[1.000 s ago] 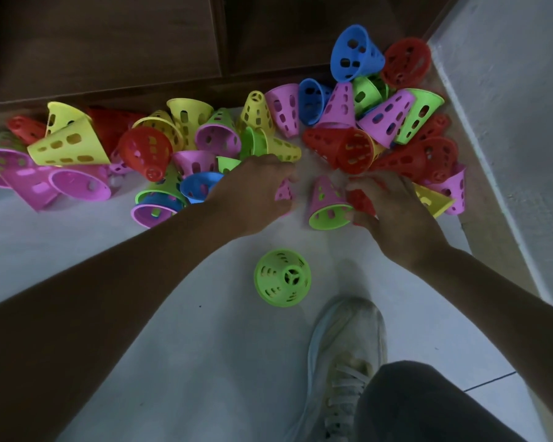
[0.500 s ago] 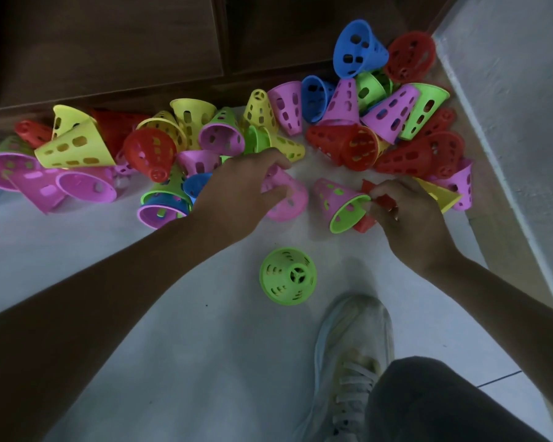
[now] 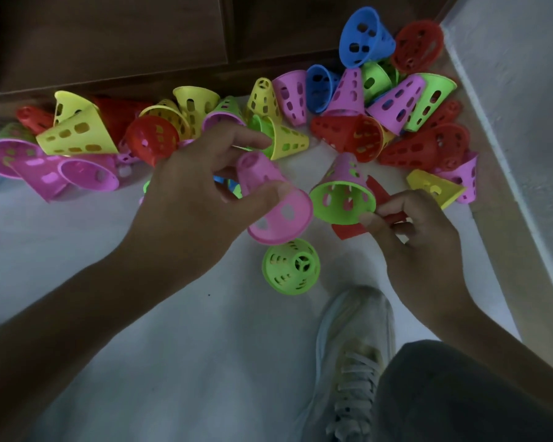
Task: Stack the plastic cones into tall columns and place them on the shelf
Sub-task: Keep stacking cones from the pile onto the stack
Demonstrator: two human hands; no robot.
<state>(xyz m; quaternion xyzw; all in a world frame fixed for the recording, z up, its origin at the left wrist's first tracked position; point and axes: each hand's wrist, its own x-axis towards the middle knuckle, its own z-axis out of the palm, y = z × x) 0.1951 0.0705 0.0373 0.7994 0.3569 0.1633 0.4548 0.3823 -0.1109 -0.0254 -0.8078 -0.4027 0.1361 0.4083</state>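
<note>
Many perforated plastic cones in pink, yellow, red, green and blue lie in a heap (image 3: 358, 129) on the pale floor before a dark wooden shelf (image 3: 115, 36). My left hand (image 3: 198, 199) grips a pink cone (image 3: 275, 202), lifted off the floor with its wide rim toward me. My right hand (image 3: 412, 231) pinches the rim of a green-and-pink nested cone pair (image 3: 344, 193) and also holds a red cone (image 3: 364, 218) under its fingers. One green cone (image 3: 290, 266) stands upright on the floor just below both hands.
My shoe (image 3: 355, 352) and trouser leg (image 3: 460, 397) fill the lower right. A pale wall or ledge (image 3: 517, 122) runs down the right side. Bare floor (image 3: 141, 314) spreads at the lower left.
My left hand has lifted the pink cone off the floor toward me. My right hand has pulled the nested green cone and red cone back from the heap.
</note>
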